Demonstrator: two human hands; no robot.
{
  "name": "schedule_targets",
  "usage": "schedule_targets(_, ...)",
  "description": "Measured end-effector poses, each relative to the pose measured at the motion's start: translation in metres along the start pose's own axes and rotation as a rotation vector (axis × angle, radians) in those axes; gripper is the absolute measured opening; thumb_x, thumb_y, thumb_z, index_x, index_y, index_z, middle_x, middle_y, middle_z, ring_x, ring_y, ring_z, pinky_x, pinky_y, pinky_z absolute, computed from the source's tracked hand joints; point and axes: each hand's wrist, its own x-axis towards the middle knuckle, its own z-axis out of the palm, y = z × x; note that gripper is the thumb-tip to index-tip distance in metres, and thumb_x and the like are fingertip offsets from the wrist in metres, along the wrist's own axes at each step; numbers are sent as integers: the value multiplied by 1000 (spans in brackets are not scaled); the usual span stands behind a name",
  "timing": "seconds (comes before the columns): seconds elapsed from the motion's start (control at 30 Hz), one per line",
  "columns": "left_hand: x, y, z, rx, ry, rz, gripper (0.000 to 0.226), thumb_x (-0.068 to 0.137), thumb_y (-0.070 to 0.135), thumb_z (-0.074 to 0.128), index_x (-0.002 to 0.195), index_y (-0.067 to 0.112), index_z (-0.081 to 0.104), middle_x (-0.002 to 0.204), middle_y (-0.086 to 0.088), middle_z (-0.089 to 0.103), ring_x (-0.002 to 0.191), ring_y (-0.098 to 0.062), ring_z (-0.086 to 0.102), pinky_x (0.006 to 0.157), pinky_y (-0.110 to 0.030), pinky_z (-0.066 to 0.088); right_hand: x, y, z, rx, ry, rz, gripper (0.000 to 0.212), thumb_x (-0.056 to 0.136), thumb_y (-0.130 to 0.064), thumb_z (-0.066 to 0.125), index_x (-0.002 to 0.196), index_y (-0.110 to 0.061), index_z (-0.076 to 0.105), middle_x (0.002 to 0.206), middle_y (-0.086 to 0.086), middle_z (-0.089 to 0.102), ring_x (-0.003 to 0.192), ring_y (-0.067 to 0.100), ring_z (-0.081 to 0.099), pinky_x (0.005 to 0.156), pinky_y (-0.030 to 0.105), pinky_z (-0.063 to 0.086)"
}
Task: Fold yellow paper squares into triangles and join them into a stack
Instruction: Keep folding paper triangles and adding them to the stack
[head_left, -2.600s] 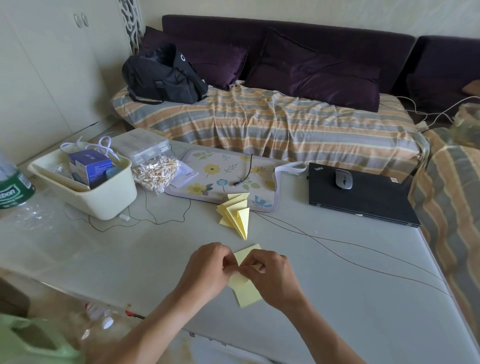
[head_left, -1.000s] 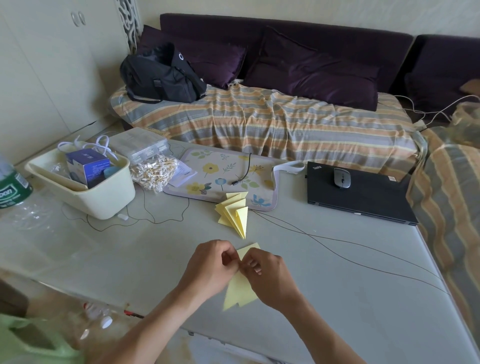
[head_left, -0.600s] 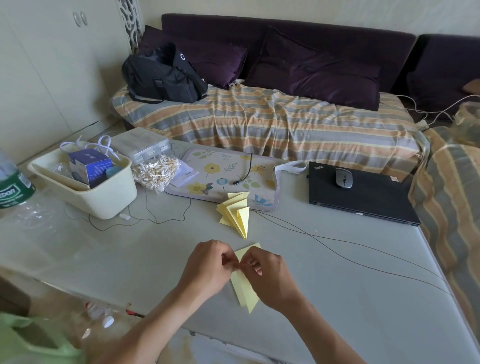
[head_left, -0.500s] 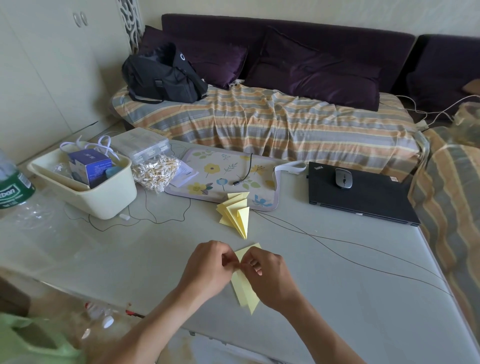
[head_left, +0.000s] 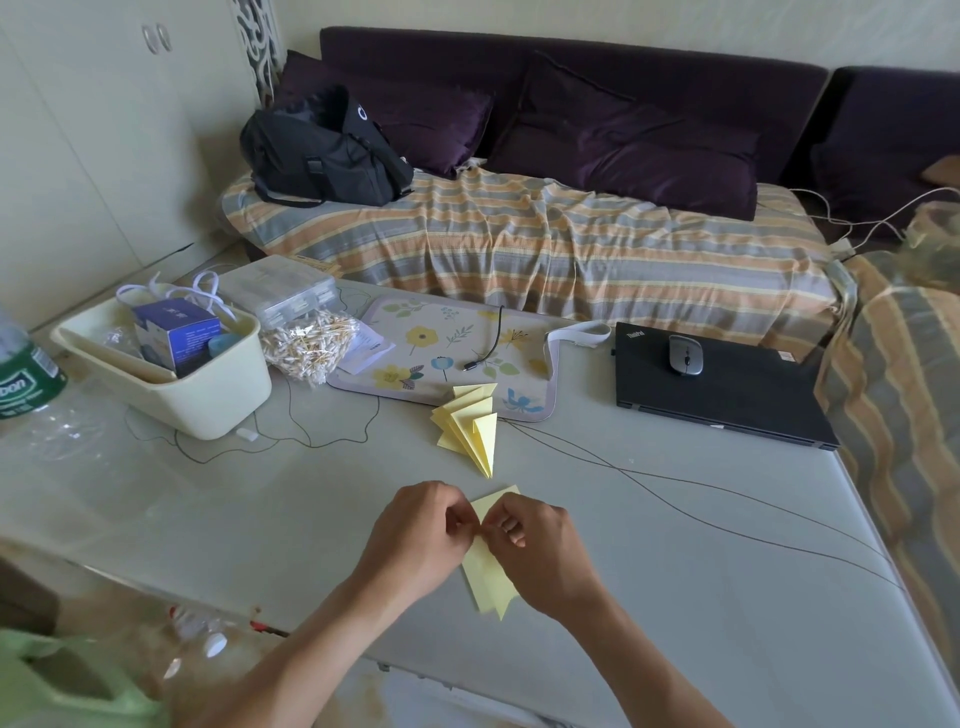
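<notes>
Both hands are down at the near edge of the pale table, knuckles almost meeting. The left hand has its fingers curled in and pinches the upper part of a folded yellow paper, and the right hand does the same from the other side, thumb and fingertips closed on the same sheet. The paper hangs between them, its lower points reaching toward the table's edge, and one corner pokes up above the knuckles. Just beyond the hands, near the middle of the table, lies the stack of yellow triangles, fanned, its far end touching the rim of a floral mat. A thin dark cord runs across the table from beside the stack off to the right. On the left sits a cream tub with a blue box inside it, and just beside it a clear bag of cotton swabs. Far right on the table, a closed black laptop carries a grey mouse on its lid. Behind it all, a sofa with a striped cover holds a black bag.
</notes>
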Motion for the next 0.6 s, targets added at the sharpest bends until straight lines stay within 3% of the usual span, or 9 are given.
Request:
schedule_targets(0.1,1,0,-1,-13,53,-22,11,87,24,68,81,23,77,78,13,72,73,-3,66,67,-26,56,1,0,-2,22,45,40,8,90,-15,65,86,-13,72,75,-12,64,68,-8,58,65,8,44)
schedule_targets(0.33,0,-2,0,-7,30,3,10,87,25,68,84,24,77,82,13,72,76,-2,66,66,-21,54,0,0,-1,-20,46,24,10,91,-14,64,86,-13,72,81,-4,70,74,10,62,68,17,47)
schedule_targets(0.6,1,-3,2,-13,89,-9,11,87,23,67,80,23,76,81,14,72,75,-2,66,69,-25,56,2,0,-1,12,50,63,9,91,-19,64,86,-15,71,80,-8,68,70,-1,59,65,9,45)
